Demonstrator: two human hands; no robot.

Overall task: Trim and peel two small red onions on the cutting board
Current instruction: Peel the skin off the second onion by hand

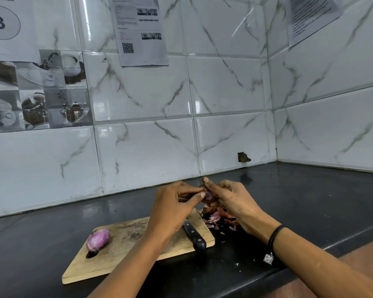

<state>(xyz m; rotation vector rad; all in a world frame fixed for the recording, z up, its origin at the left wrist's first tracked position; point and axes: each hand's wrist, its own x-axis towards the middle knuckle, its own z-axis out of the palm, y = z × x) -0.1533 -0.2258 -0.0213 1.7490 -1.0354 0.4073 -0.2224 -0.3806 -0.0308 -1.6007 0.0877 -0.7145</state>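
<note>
A small red onion (208, 196) is being gripped in the curled fingers of the right hand (230, 198) and pinched by the left hand (172, 203), above the cutting board's (125, 254) far right corner. A second onion (98, 239), peeled, is being left on the board's left end, a knife (194, 237) at its right edge beside a heap of skins (218, 218)

A black tabletop (310, 201) meets white marble-veined wall tiles (224, 89). At 12 o'clock hangs a printed sheet with a QR code (140, 31); at 10 o'clock, a sign numbered 3 (4, 22) sits above coffee-themed picture tiles (37, 91).
</note>
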